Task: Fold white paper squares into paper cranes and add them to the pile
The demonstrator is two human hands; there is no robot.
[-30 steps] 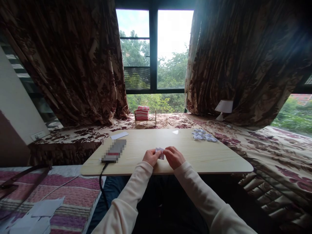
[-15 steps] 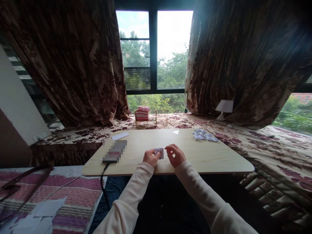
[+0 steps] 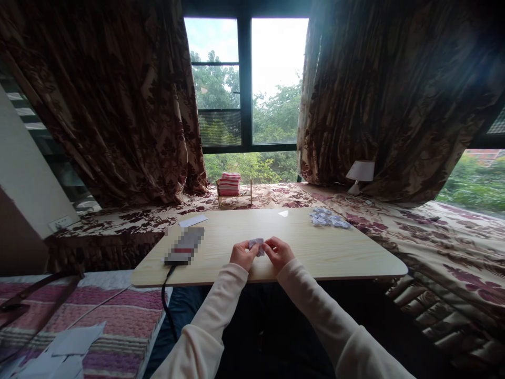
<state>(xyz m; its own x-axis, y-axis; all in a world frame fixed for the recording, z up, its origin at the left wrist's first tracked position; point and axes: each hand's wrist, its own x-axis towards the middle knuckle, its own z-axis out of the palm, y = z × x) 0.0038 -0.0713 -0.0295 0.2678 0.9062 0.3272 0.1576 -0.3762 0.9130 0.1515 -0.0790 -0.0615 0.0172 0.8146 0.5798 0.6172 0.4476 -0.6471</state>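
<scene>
A small piece of folded paper (image 3: 256,243), pale and greyish-lilac, is held up over the near part of the light wooden table (image 3: 221,266). My left hand (image 3: 242,256) pinches it from the left, thumb on its face. From the right, my right hand (image 3: 279,252) has its thumb and fingertips closed on the paper's edge. At the table's far right lies a heap of similar small folded papers (image 3: 328,218). A white strip of paper (image 3: 193,220) rests near the far left edge.
A blurred-out device (image 3: 184,246) with a black cable (image 3: 166,300) lies on the table's left. Behind, a small rack (image 3: 235,200) holds folded pink-striped cloths (image 3: 229,184), and a white lamp (image 3: 360,171) stands right. White sheets (image 3: 73,342) lie on the striped quilt at lower left.
My right hand has moved left and closed its fingers on the paper's right edge. My left hand keeps its pinch. The whole view has shifted slightly.
</scene>
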